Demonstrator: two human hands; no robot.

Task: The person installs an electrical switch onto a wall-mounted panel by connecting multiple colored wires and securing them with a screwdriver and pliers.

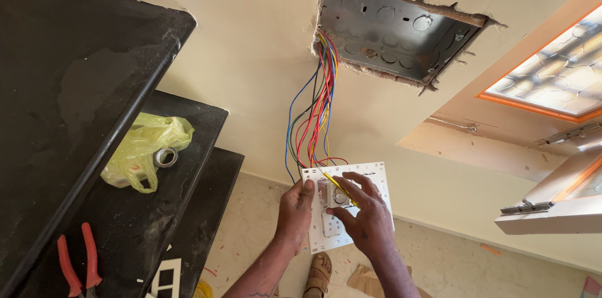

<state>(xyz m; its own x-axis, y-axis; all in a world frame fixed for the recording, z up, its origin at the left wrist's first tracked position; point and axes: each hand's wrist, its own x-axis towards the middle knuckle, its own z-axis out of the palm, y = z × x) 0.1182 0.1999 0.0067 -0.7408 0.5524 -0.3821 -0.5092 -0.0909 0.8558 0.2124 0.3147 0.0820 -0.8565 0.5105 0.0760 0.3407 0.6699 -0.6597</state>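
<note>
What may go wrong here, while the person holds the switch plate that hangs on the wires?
1. The switch plate hangs from the coloured wires below the metal wall box; if the left hand slips, its weight may pull wires loose.
2. The right hand works a yellow tool close to the wire ends; a slip might touch bare metal.
3. The box opening has rough, broken edges, which may scrape the wire covering.
</note>
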